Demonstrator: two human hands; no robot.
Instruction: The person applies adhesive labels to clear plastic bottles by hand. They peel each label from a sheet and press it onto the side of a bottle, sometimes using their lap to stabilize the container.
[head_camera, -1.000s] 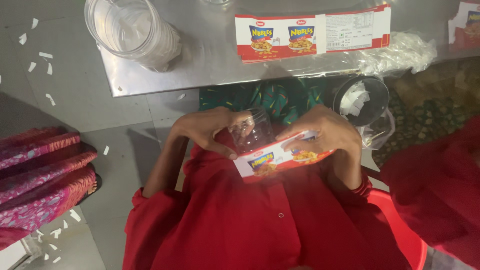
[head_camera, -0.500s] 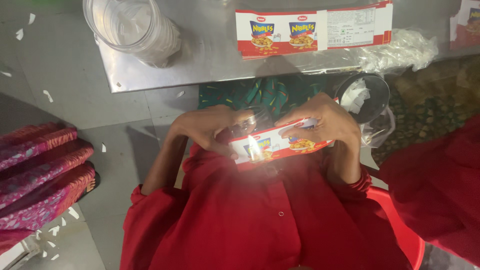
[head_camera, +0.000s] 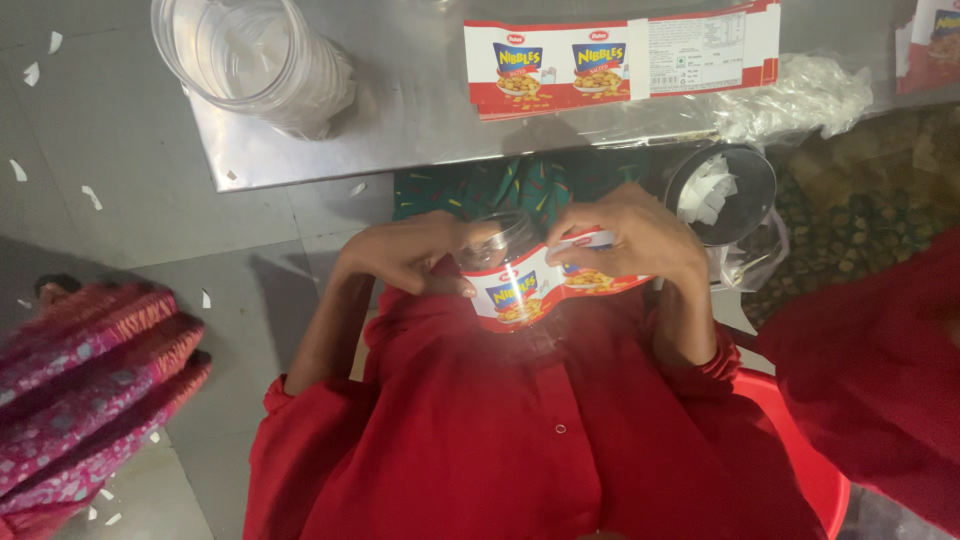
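Head view, left hand (head_camera: 405, 255) gripping clear jar (head_camera: 497, 250), right hand (head_camera: 630, 232) pinching label (head_camera: 545, 285), table edge (head_camera: 400, 165) just beyond

Small packaging workshop: stack of flat red-and-white printed labels (head_camera: 620, 62) lying on a bare steel table (head_camera: 420, 120), clear plastic jars (head_camera: 255, 60) stacked beside, paper scraps littering the grey floor (head_camera: 120, 200).
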